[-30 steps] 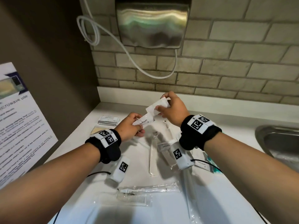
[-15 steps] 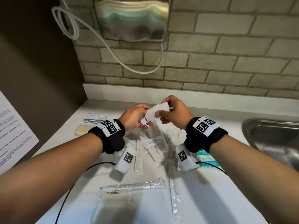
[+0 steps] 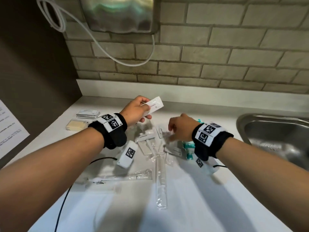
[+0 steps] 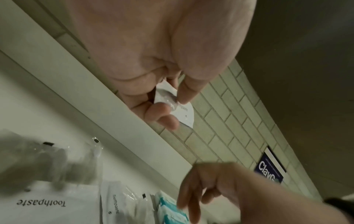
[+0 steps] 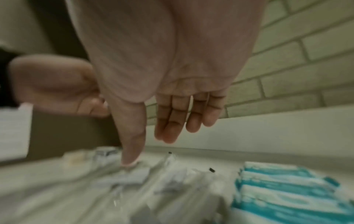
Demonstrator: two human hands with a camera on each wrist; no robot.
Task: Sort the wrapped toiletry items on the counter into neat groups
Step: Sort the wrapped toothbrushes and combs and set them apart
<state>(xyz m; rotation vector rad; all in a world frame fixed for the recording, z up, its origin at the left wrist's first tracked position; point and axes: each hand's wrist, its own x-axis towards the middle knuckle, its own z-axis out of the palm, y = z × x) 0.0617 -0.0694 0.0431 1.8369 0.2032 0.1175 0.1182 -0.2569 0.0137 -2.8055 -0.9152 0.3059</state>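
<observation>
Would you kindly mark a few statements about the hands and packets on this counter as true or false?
1. The left hand holds a white toothpaste packet above the counter. True.
2. The right hand also grips that packet. False: it is apart from it, fingers extended, down over the loose pile.
3. The teal packets lie beside the right hand. True.
4. The sink is on the left of the counter. False: it is on the right.
5. A flat stack of sachets lies near the back left corner. True.
</observation>
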